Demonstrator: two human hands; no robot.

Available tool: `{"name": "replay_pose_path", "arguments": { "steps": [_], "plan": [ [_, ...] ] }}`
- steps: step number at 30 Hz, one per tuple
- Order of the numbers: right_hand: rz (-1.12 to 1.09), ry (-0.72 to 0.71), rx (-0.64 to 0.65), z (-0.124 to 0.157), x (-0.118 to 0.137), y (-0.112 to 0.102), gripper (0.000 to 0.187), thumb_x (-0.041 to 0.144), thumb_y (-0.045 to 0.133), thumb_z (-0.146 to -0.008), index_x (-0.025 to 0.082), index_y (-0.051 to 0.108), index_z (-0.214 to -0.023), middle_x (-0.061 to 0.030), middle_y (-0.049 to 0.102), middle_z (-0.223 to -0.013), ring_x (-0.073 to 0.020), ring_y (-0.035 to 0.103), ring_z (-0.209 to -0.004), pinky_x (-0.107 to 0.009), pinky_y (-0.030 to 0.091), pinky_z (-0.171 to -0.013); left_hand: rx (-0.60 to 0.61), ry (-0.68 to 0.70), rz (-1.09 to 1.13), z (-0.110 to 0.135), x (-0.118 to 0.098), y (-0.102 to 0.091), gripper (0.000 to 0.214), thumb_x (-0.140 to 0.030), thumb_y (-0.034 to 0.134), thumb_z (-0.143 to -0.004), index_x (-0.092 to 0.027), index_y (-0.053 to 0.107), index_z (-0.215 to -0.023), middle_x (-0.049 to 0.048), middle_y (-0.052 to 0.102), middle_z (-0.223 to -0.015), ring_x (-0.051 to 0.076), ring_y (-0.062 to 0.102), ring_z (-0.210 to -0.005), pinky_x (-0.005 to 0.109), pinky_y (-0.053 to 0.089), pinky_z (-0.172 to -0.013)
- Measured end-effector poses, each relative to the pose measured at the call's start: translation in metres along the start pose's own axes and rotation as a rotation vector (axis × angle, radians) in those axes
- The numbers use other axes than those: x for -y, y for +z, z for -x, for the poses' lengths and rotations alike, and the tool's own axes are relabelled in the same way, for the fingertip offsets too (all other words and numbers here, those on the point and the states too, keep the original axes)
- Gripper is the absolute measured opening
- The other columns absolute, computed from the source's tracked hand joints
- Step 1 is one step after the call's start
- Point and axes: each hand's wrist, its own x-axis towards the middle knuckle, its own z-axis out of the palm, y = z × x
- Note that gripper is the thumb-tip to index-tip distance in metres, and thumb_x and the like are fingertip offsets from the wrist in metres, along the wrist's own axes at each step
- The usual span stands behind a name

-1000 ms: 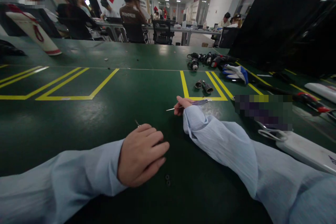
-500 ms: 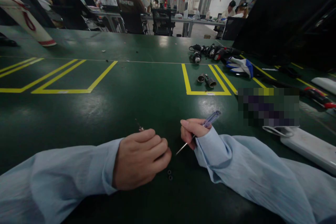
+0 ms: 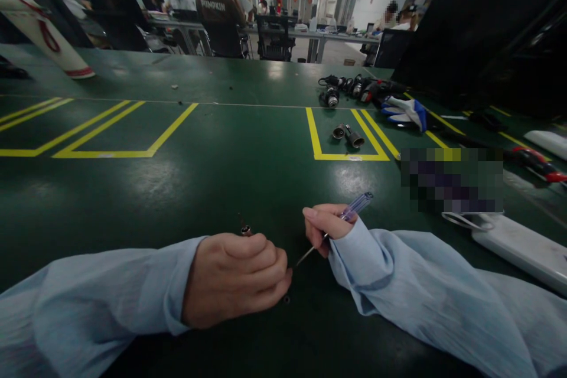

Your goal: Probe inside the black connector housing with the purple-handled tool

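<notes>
My left hand (image 3: pixel 241 277) is closed around a small metal cylindrical part (image 3: pixel 245 230); only its end, with thin wires sticking up, shows above the fingers. My right hand (image 3: pixel 328 224) grips a screwdriver (image 3: pixel 357 205) with a clear purple handle, its thin shaft slanting down to the left. The tip lies close to the left fingertips; whether it touches them I cannot tell. Beneath the left fingers a small black ring (image 3: pixel 286 300) lies on the green table (image 3: pixel 212 183).
Two metal cup-shaped parts (image 3: pixel 354 137) lie inside a yellow-taped box. Behind them are several black-and-metal parts (image 3: pixel 331 96) and a blue-white glove (image 3: pixel 405 113). A white power strip (image 3: pixel 518 248) lies at right, near red-black pliers (image 3: pixel 538 164). A dark screen stands back right.
My left hand has moved slightly down and tilted, showing more of the metal part's end and covering one of the two black rings. The screwdriver has shifted slightly down.
</notes>
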Motion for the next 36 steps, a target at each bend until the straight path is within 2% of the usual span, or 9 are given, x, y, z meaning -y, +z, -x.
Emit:
{"name": "replay_pose_path", "arguments": {
  "steps": [4,7,13,16,19,24,32,36],
  "plan": [
    [0.018,0.014,0.005,0.000,0.001,0.000,0.041,0.039,0.053,-0.074,0.018,0.049,-0.038,0.0025,0.041,-0.033,-0.0071,0.035,-0.033,-0.023,0.023,-0.036,-0.035,-0.068,0.042,-0.002,-0.001,0.002,0.030,-0.009,0.044,-0.075,-0.021,0.057,-0.098,0.0064,0.060,-0.091,0.019,0.052,-0.079,0.033,0.036,-0.075],
    [0.024,0.024,0.008,0.001,0.002,0.000,0.042,0.040,0.053,-0.074,0.018,0.049,-0.039,0.0027,0.041,-0.034,-0.0070,0.035,-0.033,-0.023,0.024,-0.036,-0.009,-0.112,0.112,-0.002,0.001,0.004,0.027,-0.013,0.044,-0.077,-0.023,0.057,-0.098,0.0055,0.059,-0.090,0.019,0.051,-0.075,0.034,0.035,-0.073],
    [0.015,0.020,0.029,-0.001,0.001,-0.002,0.043,0.041,0.053,-0.076,0.017,0.049,-0.041,0.0032,0.042,-0.034,-0.0066,0.038,-0.032,-0.022,0.027,-0.035,0.046,-0.311,0.347,0.001,0.024,0.009,0.028,-0.028,0.038,-0.083,-0.022,0.055,-0.104,0.0049,0.056,-0.088,0.019,0.050,-0.075,0.035,0.032,-0.073],
    [0.020,0.028,0.111,0.001,0.000,0.000,0.042,0.043,0.051,-0.079,0.015,0.054,-0.048,0.0029,0.047,-0.037,-0.0062,0.041,-0.035,-0.020,0.032,-0.038,0.025,-0.369,0.494,0.004,0.032,0.014,0.029,-0.027,0.036,-0.084,-0.020,0.053,-0.106,0.0053,0.056,-0.089,0.019,0.051,-0.077,0.034,0.033,-0.074],
    [0.063,0.026,0.255,0.006,-0.002,0.005,0.036,0.044,0.052,-0.079,0.014,0.059,-0.062,0.0009,0.057,-0.047,-0.0070,0.049,-0.042,-0.019,0.040,-0.045,-0.060,-0.472,0.636,0.006,0.036,0.018,0.027,-0.026,0.036,-0.084,-0.015,0.051,-0.104,0.0061,0.057,-0.089,0.018,0.052,-0.082,0.031,0.035,-0.075],
    [0.394,-0.117,0.353,0.013,-0.003,0.010,0.025,0.034,0.061,-0.074,0.014,0.064,-0.060,-0.0002,0.061,-0.056,-0.0059,0.048,-0.047,-0.016,0.036,-0.044,-0.109,-0.612,0.676,0.004,0.036,0.021,0.025,-0.030,0.044,-0.081,-0.014,0.052,-0.098,0.0067,0.056,-0.090,0.018,0.052,-0.081,0.030,0.039,-0.072],
    [0.493,-0.296,0.401,0.010,-0.010,0.011,0.025,0.032,0.060,-0.076,0.013,0.064,-0.060,-0.0016,0.063,-0.058,-0.0077,0.054,-0.051,-0.018,0.040,-0.050,-0.093,-0.622,0.692,0.004,0.034,0.024,0.030,-0.018,0.049,-0.069,-0.015,0.053,-0.099,0.0077,0.054,-0.093,0.019,0.052,-0.083,0.032,0.042,-0.071],
    [0.555,-0.413,0.425,0.008,-0.014,0.014,0.025,0.031,0.059,-0.077,0.014,0.061,-0.059,-0.0003,0.059,-0.053,-0.0082,0.053,-0.052,-0.019,0.040,-0.051,-0.087,-0.619,0.692,0.004,0.034,0.027,0.031,-0.016,0.049,-0.068,-0.014,0.054,-0.099,0.0080,0.053,-0.094,0.019,0.051,-0.084,0.032,0.042,-0.072]
  ]
}}
